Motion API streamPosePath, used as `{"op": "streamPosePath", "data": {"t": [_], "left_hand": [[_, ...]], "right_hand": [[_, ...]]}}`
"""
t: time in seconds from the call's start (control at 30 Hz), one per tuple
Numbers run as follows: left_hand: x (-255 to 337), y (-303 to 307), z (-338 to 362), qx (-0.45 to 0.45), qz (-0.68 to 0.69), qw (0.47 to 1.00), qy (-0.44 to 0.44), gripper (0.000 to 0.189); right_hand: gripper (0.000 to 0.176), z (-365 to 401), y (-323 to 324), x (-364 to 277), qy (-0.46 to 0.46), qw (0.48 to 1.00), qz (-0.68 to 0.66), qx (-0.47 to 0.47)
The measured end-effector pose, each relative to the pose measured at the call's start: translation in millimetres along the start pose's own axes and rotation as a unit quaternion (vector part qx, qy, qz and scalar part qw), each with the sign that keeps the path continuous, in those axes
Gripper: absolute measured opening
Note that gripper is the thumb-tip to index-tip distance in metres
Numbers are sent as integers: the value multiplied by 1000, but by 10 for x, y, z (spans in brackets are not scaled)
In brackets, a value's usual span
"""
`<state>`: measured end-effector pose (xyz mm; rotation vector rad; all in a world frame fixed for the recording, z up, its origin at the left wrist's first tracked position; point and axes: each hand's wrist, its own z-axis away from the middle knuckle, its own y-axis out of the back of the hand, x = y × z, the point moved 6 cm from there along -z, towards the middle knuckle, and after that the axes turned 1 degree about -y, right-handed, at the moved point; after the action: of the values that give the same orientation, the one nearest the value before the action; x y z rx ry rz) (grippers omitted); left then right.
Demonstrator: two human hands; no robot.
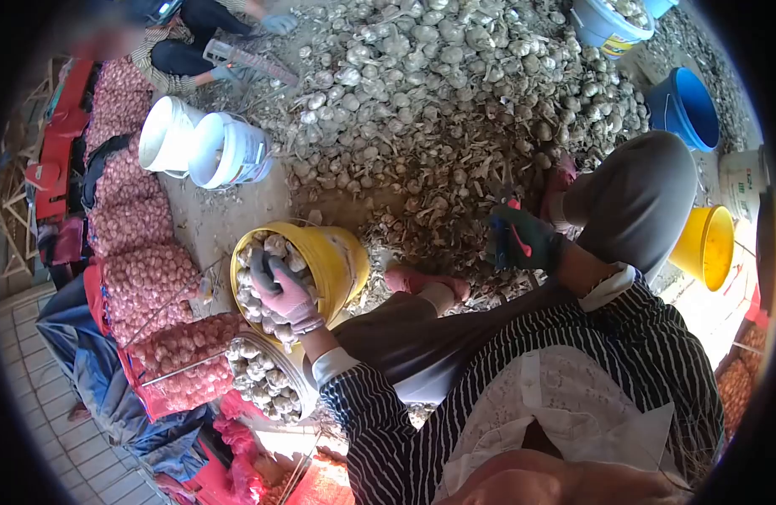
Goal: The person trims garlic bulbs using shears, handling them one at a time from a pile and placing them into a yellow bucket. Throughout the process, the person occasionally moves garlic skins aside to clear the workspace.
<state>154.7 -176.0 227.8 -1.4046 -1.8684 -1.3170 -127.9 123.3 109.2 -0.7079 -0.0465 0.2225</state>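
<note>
My left hand (289, 299), in a pink glove with dark grey fingers, is over the mouth of a yellow bucket (344, 263). Its fingers are apart, above the garlic bulbs (277, 246) that fill the bucket; I make out nothing held in them. In a dark green glove, my right hand (529, 239) is closed around pruning shears (516, 225) with red-pink handles, near my right knee. The shears' blades are hard to make out against the garlic. A big pile of garlic (438, 76) with dry stalks spreads in front of me.
Beside the yellow bucket stands a white bucket of garlic (308, 387). White buckets (236, 151) stand farther off, near another person (186, 50) wearing gloves. Filled red mesh sacks (148, 278) line the left. On the right are a blue bucket (687, 109) and another yellow bucket (706, 244).
</note>
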Motion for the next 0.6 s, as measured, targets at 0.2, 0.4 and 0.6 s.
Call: {"op": "streamPosePath", "data": {"t": [0.2, 0.4, 0.6], "left_hand": [[-44, -1997, 625, -315, 37, 948, 21, 26], [-209, -3523, 635, -287, 56, 896, 333, 38], [-906, -4547, 64, -259, -128, 918, 271, 59]], "right_hand": [[28, -430, 466, 89, -6, 996, -14, 90], [28, -436, 412, -199, 114, 980, 57, 152], [21, -499, 385, -274, 135, 984, 73, 94]]}}
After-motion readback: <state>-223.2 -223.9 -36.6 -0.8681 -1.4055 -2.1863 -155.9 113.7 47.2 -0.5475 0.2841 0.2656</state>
